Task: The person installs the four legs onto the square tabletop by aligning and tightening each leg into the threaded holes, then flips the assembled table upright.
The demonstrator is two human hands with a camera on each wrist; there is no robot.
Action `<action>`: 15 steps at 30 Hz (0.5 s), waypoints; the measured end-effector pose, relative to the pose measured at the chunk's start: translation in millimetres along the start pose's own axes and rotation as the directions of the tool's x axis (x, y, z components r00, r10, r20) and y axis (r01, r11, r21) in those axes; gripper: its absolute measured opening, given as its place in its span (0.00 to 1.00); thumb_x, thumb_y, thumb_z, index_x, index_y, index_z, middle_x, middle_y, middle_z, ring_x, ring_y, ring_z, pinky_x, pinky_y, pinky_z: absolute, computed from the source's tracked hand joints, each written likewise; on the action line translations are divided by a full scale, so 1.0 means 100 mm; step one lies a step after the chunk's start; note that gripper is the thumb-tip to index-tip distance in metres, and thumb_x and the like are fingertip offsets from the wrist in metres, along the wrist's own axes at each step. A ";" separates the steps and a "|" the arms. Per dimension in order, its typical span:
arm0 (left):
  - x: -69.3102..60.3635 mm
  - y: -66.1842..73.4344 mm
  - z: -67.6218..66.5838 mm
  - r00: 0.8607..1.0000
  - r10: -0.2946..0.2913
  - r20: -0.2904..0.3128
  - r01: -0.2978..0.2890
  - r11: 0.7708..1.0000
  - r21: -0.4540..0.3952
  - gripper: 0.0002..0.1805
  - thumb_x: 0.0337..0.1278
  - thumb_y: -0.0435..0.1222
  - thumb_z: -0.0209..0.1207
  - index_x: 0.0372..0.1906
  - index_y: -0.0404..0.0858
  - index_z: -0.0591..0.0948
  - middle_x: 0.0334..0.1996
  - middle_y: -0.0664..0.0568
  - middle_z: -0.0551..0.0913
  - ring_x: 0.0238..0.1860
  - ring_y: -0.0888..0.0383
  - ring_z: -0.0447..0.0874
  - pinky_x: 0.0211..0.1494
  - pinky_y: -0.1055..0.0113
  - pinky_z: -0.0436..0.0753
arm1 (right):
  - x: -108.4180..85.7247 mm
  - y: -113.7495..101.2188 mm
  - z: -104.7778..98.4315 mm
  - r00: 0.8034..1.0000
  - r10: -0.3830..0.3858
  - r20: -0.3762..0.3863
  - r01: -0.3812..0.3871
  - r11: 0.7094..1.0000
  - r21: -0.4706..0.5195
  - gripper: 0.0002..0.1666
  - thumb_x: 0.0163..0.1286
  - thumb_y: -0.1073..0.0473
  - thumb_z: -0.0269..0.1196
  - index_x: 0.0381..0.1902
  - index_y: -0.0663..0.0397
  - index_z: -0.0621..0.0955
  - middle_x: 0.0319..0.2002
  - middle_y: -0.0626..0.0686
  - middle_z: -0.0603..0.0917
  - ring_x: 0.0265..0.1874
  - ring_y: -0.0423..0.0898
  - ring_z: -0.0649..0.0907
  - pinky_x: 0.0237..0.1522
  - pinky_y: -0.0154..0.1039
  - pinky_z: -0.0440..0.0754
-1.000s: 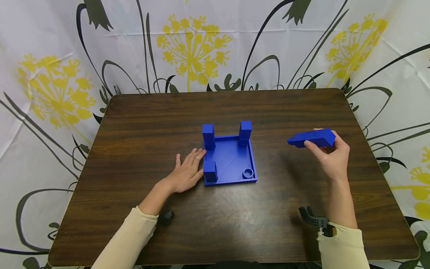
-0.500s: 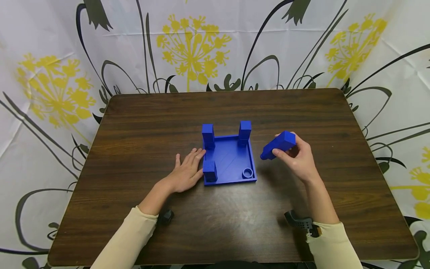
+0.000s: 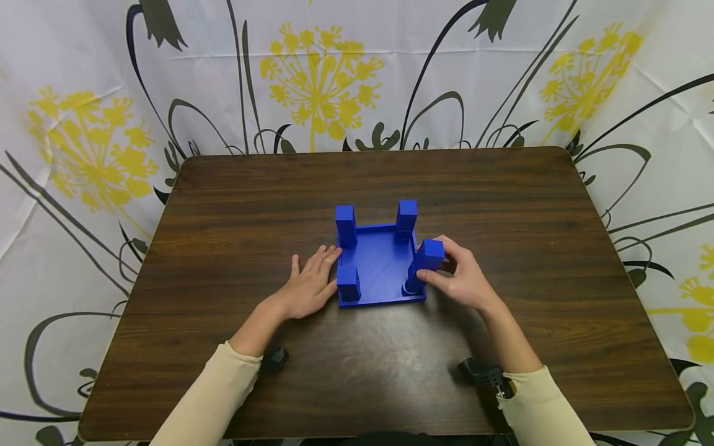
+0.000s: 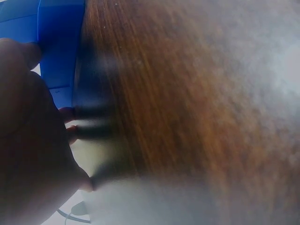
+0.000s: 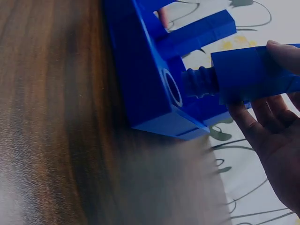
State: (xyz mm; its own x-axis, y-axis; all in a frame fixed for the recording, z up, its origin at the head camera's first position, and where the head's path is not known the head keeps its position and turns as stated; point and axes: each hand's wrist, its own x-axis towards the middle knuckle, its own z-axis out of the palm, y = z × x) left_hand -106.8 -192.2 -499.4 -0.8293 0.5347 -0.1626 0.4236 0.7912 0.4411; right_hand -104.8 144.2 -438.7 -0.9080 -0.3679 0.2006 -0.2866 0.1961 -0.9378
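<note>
A shallow blue square tray with raised edges (image 3: 385,266) lies on the table, blocky blue legs standing upright at three of its corners. My right hand (image 3: 465,275) pinches a fourth blue leg (image 3: 430,255) between thumb and fingers, tilted over the near right corner. In the right wrist view its threaded end (image 5: 200,82) points at the round socket (image 5: 173,87), with a small gap between them. My left hand (image 3: 307,288) lies flat on the table, fingers straight, its fingertips against the tray's left side. Only part of that hand shows in the left wrist view.
The brown wood-grain table (image 3: 251,198) extends around the tray on all sides. Behind it hangs a white curtain (image 3: 212,80) with yellow and grey flowers. A black wrist mount (image 3: 482,375) sits at the right forearm, and another dark one (image 3: 275,359) by the left.
My right hand has carried the leg leftward from the table's right side to the tray's near right corner, turning it from nearly level to steeply tilted. The left hand and tray stay put.
</note>
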 end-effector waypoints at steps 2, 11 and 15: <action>0.00 0.00 0.00 1.000 0.000 -0.001 0.000 1.000 0.000 0.36 0.76 0.55 0.32 0.79 0.46 0.39 0.78 0.44 0.42 0.77 0.46 0.34 0.65 0.30 0.30 | -0.01 -0.08 0.02 1.000 0.009 0.016 -0.009 1.000 -0.006 0.21 0.56 0.76 0.69 0.48 0.69 0.79 0.44 0.60 0.80 0.43 0.45 0.81 0.47 0.48 0.81; 0.00 0.01 -0.01 1.000 -0.012 0.016 0.011 1.000 0.006 0.36 0.77 0.54 0.34 0.79 0.45 0.39 0.78 0.44 0.41 0.78 0.47 0.33 0.66 0.30 0.31 | -0.01 -0.12 0.08 0.998 0.018 0.061 -0.016 0.999 -0.040 0.20 0.56 0.75 0.70 0.48 0.71 0.80 0.45 0.59 0.80 0.46 0.49 0.80 0.49 0.53 0.79; 0.00 0.04 -0.04 1.000 -0.012 0.015 0.012 1.000 -0.001 0.36 0.77 0.51 0.37 0.79 0.44 0.41 0.78 0.43 0.43 0.77 0.46 0.35 0.66 0.30 0.32 | -0.02 -0.10 0.10 0.997 0.028 0.066 -0.025 0.999 -0.034 0.20 0.56 0.74 0.70 0.48 0.69 0.80 0.46 0.58 0.80 0.46 0.49 0.80 0.49 0.52 0.79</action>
State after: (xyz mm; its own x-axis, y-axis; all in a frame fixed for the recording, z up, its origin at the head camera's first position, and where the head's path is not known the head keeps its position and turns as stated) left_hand -106.6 -190.7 -494.1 -0.8288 0.5296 -0.1807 0.4136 0.7973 0.4396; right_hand -96.9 134.1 -432.3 -0.8934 -0.4215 0.1555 -0.2737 0.2362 -0.9324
